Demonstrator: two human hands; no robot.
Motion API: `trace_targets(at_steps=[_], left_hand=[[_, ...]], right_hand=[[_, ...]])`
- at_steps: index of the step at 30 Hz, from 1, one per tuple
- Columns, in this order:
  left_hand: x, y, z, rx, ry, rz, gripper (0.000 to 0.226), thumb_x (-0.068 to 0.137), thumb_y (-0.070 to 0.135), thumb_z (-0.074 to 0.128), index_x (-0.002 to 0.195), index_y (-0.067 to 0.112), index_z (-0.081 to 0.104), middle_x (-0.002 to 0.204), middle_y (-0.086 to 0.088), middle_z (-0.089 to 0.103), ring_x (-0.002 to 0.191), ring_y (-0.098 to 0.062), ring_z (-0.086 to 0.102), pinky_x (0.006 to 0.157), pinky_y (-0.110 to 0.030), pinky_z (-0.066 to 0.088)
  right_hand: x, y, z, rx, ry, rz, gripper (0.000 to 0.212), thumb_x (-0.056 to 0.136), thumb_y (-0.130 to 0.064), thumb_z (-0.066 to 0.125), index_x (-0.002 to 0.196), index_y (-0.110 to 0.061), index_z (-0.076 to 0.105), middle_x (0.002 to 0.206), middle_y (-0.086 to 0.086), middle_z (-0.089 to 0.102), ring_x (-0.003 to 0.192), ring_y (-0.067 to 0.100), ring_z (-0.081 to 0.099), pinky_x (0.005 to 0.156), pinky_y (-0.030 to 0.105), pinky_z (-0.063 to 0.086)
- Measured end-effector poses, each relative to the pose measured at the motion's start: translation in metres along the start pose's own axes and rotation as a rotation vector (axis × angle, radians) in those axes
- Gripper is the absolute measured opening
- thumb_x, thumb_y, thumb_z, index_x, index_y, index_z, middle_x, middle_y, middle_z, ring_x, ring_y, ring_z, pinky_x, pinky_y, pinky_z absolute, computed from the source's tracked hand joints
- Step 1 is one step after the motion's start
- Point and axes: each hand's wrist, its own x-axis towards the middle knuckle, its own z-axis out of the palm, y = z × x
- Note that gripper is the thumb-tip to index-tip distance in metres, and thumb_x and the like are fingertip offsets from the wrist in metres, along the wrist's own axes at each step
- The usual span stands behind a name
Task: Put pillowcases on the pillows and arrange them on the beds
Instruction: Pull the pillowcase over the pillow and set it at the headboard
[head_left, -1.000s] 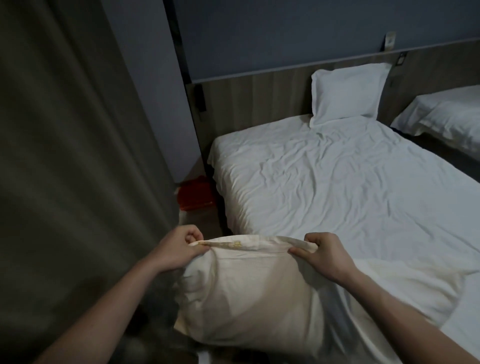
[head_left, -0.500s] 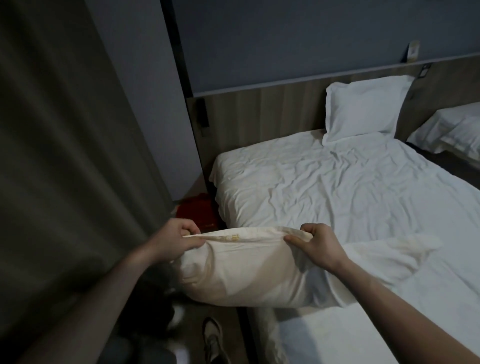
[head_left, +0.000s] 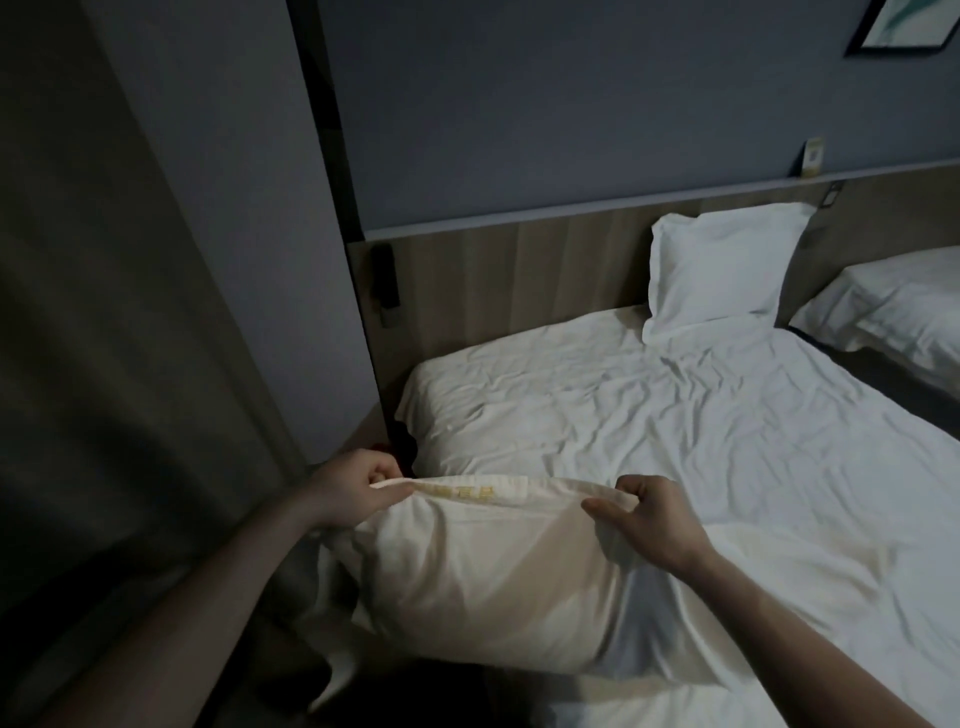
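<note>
A cream pillow in its pillowcase (head_left: 483, 577) hangs in front of me over the near left corner of the bed (head_left: 727, 447). My left hand (head_left: 358, 488) grips the top edge at its left end. My right hand (head_left: 649, 525) pinches the same edge at its right end, thumb in front and fingers curled behind. A yellow label shows along that top edge between my hands. A second white pillow (head_left: 722, 270) leans upright against the wooden headboard (head_left: 519, 280) at the bed's far right.
A grey curtain (head_left: 114, 364) hangs close on my left. A narrow gap of floor runs between the curtain and the bed. A second bed (head_left: 893, 306) with white bedding stands at the far right. A framed picture (head_left: 904, 26) hangs high on the wall.
The view has tilted up and shifted, so the headboard and wall show more. Both hands keep their hold on the pillow's top edge; the pillow has moved forward over the bed's corner.
</note>
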Motion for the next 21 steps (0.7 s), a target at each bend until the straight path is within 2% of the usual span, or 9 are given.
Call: trace_targets(at_steps=[2, 4, 6, 8, 11, 14, 16, 19, 21], left_hand=[[0.027, 0.002, -0.007, 0.002, -0.026, 0.014, 0.034, 0.078, 0.065, 0.067, 0.081, 0.032, 0.071, 0.075, 0.005, 0.072, 0.074, -0.014, 0.068, 0.071, -0.037, 0.055], [0.058, 0.006, -0.016, 0.016, -0.042, 0.014, 0.024, 0.088, 0.051, 0.072, 0.083, 0.028, 0.071, 0.081, 0.001, 0.073, 0.079, -0.016, 0.070, 0.075, -0.039, 0.057], [0.091, 0.009, -0.025, 0.039, -0.041, 0.019, 0.015, 0.090, 0.037, 0.077, 0.086, 0.024, 0.071, 0.084, -0.005, 0.073, 0.077, -0.016, 0.068, 0.073, -0.035, 0.055], [0.122, 0.014, -0.035, 0.056, -0.034, 0.021, 0.009, 0.089, 0.030, 0.080, 0.087, 0.025, 0.072, 0.084, -0.002, 0.074, 0.077, -0.013, 0.069, 0.072, -0.032, 0.056], [0.166, 0.020, -0.047, 0.049, -0.013, 0.016, 0.011, 0.084, 0.034, 0.083, 0.083, 0.027, 0.075, 0.080, 0.008, 0.076, 0.075, -0.005, 0.070, 0.071, -0.031, 0.057], [0.203, 0.022, -0.058, 0.047, 0.010, 0.048, 0.020, 0.080, 0.047, 0.082, 0.078, 0.028, 0.075, 0.078, 0.010, 0.075, 0.078, -0.007, 0.070, 0.075, -0.034, 0.056], [0.224, 0.023, -0.065, 0.032, 0.039, 0.057, 0.021, 0.085, 0.043, 0.080, 0.076, 0.025, 0.074, 0.075, 0.010, 0.073, 0.077, -0.007, 0.068, 0.076, -0.038, 0.055], [0.254, 0.024, -0.075, 0.026, 0.105, 0.051, 0.019, 0.089, 0.034, 0.078, 0.074, 0.023, 0.073, 0.070, 0.008, 0.071, 0.068, -0.003, 0.064, 0.071, -0.034, 0.051], [0.276, 0.025, -0.082, 0.015, 0.131, 0.046, 0.019, 0.089, 0.030, 0.078, 0.073, 0.021, 0.073, 0.071, 0.004, 0.072, 0.067, -0.005, 0.064, 0.068, -0.031, 0.048]], right_hand=[[0.023, 0.002, 0.004, -0.001, 0.015, 0.024, 0.061, 0.080, -0.048, 0.082, 0.058, -0.005, 0.044, 0.049, -0.007, 0.035, 0.047, 0.005, 0.038, 0.050, 0.027, 0.033], [0.051, 0.005, 0.008, 0.006, 0.023, 0.056, 0.060, 0.080, -0.051, 0.081, 0.061, -0.003, 0.048, 0.049, -0.005, 0.038, 0.047, 0.006, 0.042, 0.051, 0.032, 0.038], [0.079, 0.009, 0.011, 0.003, 0.028, 0.079, 0.061, 0.080, -0.053, 0.079, 0.063, -0.003, 0.050, 0.049, -0.003, 0.041, 0.047, 0.011, 0.047, 0.051, 0.034, 0.041], [0.108, 0.010, 0.012, -0.004, 0.038, 0.086, 0.060, 0.081, -0.051, 0.080, 0.062, -0.003, 0.049, 0.048, -0.003, 0.041, 0.046, 0.012, 0.048, 0.047, 0.023, 0.036], [0.151, 0.012, 0.014, -0.002, 0.046, 0.079, 0.059, 0.082, -0.046, 0.081, 0.059, -0.004, 0.047, 0.046, -0.006, 0.039, 0.045, 0.010, 0.046, 0.048, 0.021, 0.036], [0.193, 0.015, 0.018, 0.036, 0.036, 0.086, 0.062, 0.081, -0.043, 0.083, 0.056, -0.008, 0.039, 0.047, -0.007, 0.032, 0.044, 0.008, 0.036, 0.046, 0.022, 0.033], [0.219, 0.018, 0.020, 0.052, 0.017, 0.095, 0.059, 0.081, -0.043, 0.083, 0.057, -0.006, 0.044, 0.046, -0.007, 0.036, 0.044, 0.006, 0.039, 0.047, 0.022, 0.033], [0.254, 0.018, 0.020, 0.072, 0.009, 0.093, 0.054, 0.081, -0.045, 0.083, 0.059, -0.006, 0.052, 0.046, -0.007, 0.045, 0.046, 0.005, 0.045, 0.051, 0.025, 0.038], [0.279, 0.015, 0.019, 0.076, 0.005, 0.087, 0.054, 0.080, -0.045, 0.083, 0.058, -0.007, 0.051, 0.047, -0.006, 0.045, 0.046, 0.005, 0.044, 0.051, 0.023, 0.037]])
